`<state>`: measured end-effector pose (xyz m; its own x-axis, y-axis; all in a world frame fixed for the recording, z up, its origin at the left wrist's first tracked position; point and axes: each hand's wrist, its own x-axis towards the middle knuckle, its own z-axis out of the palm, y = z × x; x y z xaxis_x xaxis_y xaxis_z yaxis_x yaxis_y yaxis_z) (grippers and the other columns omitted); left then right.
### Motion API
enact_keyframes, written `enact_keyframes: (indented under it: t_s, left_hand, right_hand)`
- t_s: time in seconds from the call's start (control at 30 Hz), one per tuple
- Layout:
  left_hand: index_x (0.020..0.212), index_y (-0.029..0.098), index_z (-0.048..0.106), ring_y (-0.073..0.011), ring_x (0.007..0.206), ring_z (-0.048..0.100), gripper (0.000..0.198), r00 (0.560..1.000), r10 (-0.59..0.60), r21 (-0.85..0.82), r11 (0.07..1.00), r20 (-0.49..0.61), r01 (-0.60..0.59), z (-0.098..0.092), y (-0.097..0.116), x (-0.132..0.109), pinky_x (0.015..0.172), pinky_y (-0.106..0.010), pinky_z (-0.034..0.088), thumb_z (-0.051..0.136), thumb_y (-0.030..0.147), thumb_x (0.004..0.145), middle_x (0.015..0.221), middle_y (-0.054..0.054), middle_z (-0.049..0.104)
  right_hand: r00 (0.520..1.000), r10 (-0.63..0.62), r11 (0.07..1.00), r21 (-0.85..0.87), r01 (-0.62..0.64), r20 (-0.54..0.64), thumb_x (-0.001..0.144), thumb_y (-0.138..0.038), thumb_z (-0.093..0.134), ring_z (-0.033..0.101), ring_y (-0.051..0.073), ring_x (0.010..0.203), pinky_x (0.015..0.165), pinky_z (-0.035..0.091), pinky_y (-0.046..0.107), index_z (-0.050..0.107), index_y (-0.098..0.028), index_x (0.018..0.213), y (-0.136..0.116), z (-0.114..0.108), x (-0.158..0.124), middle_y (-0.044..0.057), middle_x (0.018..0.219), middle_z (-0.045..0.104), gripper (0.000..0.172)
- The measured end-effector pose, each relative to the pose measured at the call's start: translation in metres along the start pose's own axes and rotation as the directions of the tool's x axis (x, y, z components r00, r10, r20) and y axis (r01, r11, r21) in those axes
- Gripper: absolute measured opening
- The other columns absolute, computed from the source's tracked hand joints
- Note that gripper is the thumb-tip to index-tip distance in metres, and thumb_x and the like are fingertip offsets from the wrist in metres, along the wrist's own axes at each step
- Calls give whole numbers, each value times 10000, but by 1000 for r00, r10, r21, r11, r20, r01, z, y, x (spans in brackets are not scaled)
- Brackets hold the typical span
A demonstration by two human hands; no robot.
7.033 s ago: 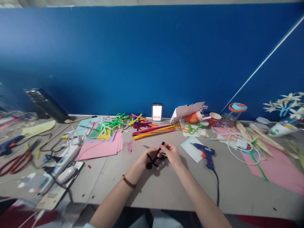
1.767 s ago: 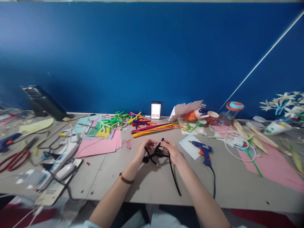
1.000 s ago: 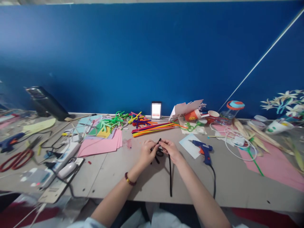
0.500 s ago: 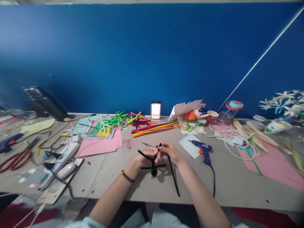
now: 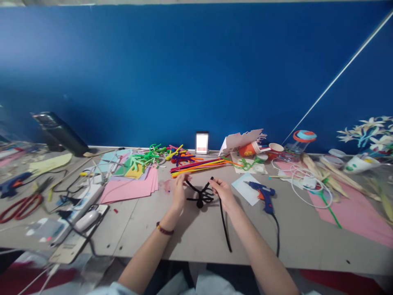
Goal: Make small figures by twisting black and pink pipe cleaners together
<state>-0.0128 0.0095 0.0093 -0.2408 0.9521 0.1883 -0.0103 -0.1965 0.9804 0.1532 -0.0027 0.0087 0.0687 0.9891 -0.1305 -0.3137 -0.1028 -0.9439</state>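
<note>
A small stick figure bent from black pipe cleaners (image 5: 200, 203) hangs between my two hands, its round ball end toward me. My left hand (image 5: 178, 193) pinches the tip of its left limb. My right hand (image 5: 222, 191) has thumb and finger closed on the opposite limb, near coiled black loops. From beneath my right hand a long black pipe cleaner (image 5: 225, 227) runs down toward the table's front edge; whether it joins the figure is hidden by the fingers.
Coloured pipe cleaners (image 5: 199, 167) lie behind my hands. A blue glue gun (image 5: 266, 196) with its cord is at right. Pink paper sheets (image 5: 127, 190), a power strip (image 5: 78, 209) and red-handled scissors (image 5: 26, 205) are at left. A lit phone (image 5: 202, 142) leans against the blue partition.
My left hand has moved away from my right, up and left, onto the limb's tip. The figure has shifted away from me, and its coiled loops now show.
</note>
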Motion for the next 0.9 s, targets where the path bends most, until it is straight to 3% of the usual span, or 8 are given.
enact_keyframes:
  t_s: [0.07, 0.17, 0.23, 0.3, 0.37, 0.67, 0.8, 0.9]
  left_hand:
    - [986, 180, 609, -218, 914, 581, 318, 958, 265, 198, 950, -110, -240, -7, 6, -2, 794, -361, 438, 416, 398, 857, 969, -97, 640]
    - [965, 202, 626, -260, 1000, 548, 259, 812, 581, 493, 690, 60, -530, -9, 12, -10, 893, -428, 365, 523, 379, 806, 1000, -95, 641]
    - [834, 232, 656, -271, 961, 563, 166, 752, 604, 563, 537, 264, -628, -5, 12, -18, 907, -446, 319, 611, 372, 756, 902, -70, 669]
    - [790, 245, 664, -272, 940, 574, 131, 727, 573, 568, 476, 379, -672, 2, 9, -24, 895, -441, 300, 640, 367, 750, 867, -68, 679]
    - [798, 244, 661, -258, 924, 582, 95, 727, 530, 542, 490, 436, -682, 8, 6, -29, 863, -413, 310, 619, 327, 784, 845, -73, 678]
    - [808, 203, 643, -222, 864, 554, 159, 763, 470, 599, 478, 444, -643, 13, 6, -28, 800, -380, 319, 496, 217, 867, 795, -69, 668]
    - [788, 192, 642, -206, 843, 534, 180, 841, 322, 528, 666, 435, -528, 13, 10, -25, 774, -356, 336, 491, 253, 865, 774, -52, 655]
    - [721, 179, 634, -188, 783, 539, 208, 890, 137, 313, 904, 434, -292, 13, 11, -23, 757, -328, 368, 537, 327, 830, 735, -39, 641]
  right_hand:
    - [999, -1, 1000, -23, 0, -38, 493, -492, 793, 279, 41, 374, 382, 175, 211, 527, -184, 582, 1, 1, 0, -97, 415, 383, 417]
    - [998, -25, 999, -48, 22, -66, 489, -510, 790, 282, 42, 378, 375, 186, 209, 522, -184, 561, 2, 3, -1, -93, 416, 378, 428]
    - [998, -23, 998, -51, 20, -65, 491, -516, 786, 288, 43, 376, 373, 199, 206, 518, -184, 546, 3, 4, -2, -93, 406, 366, 431]
    - [998, 1, 999, -41, -3, -60, 482, -514, 789, 300, 42, 374, 372, 212, 203, 529, -182, 549, 3, 6, -4, -89, 409, 379, 427]
    - [998, 25, 999, -30, -26, -60, 479, -507, 790, 312, 43, 378, 372, 220, 200, 543, -179, 557, 4, 6, -4, -84, 414, 394, 418]
    - [1000, 26, 995, -95, -25, 6, 527, -492, 771, 295, 47, 408, 385, 204, 202, 604, -160, 589, 2, 5, -5, -77, 427, 384, 376]
    - [1000, -7, 991, -131, 10, 27, 529, -509, 761, 295, 50, 411, 392, 196, 207, 655, -151, 655, -1, 4, -5, -69, 434, 415, 394]
    - [999, -11, 994, -109, 15, 41, 528, -502, 765, 330, 54, 415, 393, 217, 207, 678, -152, 692, -4, 3, -5, -51, 466, 478, 396]
